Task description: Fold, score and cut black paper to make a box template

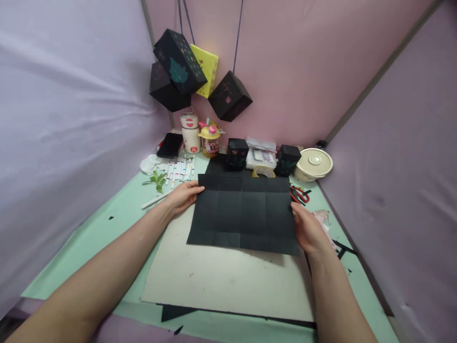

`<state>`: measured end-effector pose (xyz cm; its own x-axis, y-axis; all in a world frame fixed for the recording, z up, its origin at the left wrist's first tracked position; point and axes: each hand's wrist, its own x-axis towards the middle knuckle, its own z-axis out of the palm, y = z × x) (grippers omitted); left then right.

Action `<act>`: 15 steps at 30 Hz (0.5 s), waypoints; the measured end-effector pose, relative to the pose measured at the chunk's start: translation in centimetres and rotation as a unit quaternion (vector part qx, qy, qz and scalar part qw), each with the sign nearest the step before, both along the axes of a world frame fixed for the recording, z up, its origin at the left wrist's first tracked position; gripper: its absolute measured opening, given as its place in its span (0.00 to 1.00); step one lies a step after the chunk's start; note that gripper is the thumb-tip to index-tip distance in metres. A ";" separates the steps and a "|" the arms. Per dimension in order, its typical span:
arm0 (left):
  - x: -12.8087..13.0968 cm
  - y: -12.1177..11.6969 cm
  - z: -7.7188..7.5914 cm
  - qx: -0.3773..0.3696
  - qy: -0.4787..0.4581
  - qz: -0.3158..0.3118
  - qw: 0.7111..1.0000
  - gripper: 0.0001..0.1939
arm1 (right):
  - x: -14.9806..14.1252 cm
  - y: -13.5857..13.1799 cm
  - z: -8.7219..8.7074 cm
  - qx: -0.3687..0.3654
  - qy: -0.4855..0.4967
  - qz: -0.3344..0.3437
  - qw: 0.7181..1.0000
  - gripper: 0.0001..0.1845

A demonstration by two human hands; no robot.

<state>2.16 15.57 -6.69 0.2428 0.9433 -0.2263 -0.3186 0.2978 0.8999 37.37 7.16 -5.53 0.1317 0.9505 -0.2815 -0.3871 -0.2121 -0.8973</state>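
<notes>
Creased black sheet is over the white board, back from the counter's near edge; contact unclear. Left hand pinches its far-left corner, right hand its right edge. Likely step: positioning; next move calls for even tension.

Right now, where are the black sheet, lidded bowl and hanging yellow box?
Black sheet (244, 214): head view, creased face.
Lidded bowl (313, 165): head view, lid.
Hanging yellow box (208, 67): head view, one side.

Left hand pinched, right hand likewise (well apart), bare forearms outstretched.
</notes>
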 end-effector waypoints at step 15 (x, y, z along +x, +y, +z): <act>-0.1 0.2 0.7 -0.023 0.026 0.014 0.999 0.05 | -0.3 -0.3 0.9 0.052 -0.011 -0.037 0.998 0.20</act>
<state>2.04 15.78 -5.97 0.2036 0.9379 -0.2810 -0.2808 0.3309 0.9009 37.10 6.82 -4.62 0.2076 0.9619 -0.1779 -0.3783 -0.0888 -0.9214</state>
